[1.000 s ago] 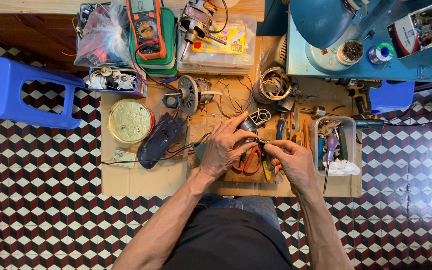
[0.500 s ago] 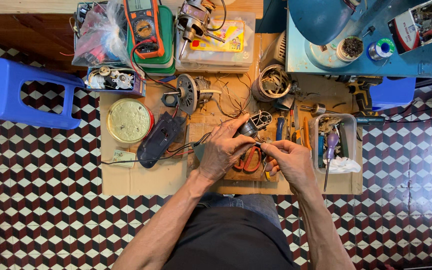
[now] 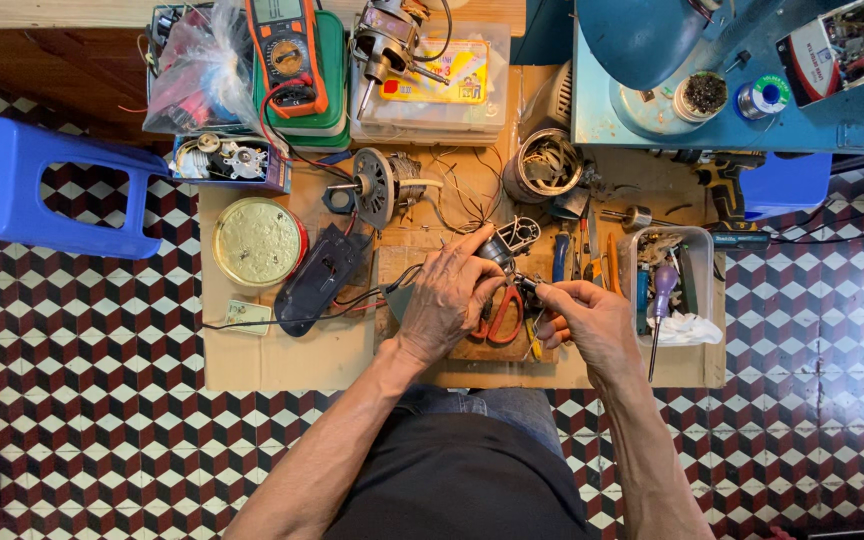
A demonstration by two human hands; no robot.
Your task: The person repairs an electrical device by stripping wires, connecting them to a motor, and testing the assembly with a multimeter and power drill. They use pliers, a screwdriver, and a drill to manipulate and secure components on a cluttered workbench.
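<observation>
My forearms are bare to the elbow, I wear a black shirt (image 3: 452, 490) and blue jeans (image 3: 492, 405).

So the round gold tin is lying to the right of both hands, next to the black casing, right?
Not quite. In the head view the round gold tin lies to the left of both hands, the left hand and the right hand. It is indeed next to the black casing.
</observation>
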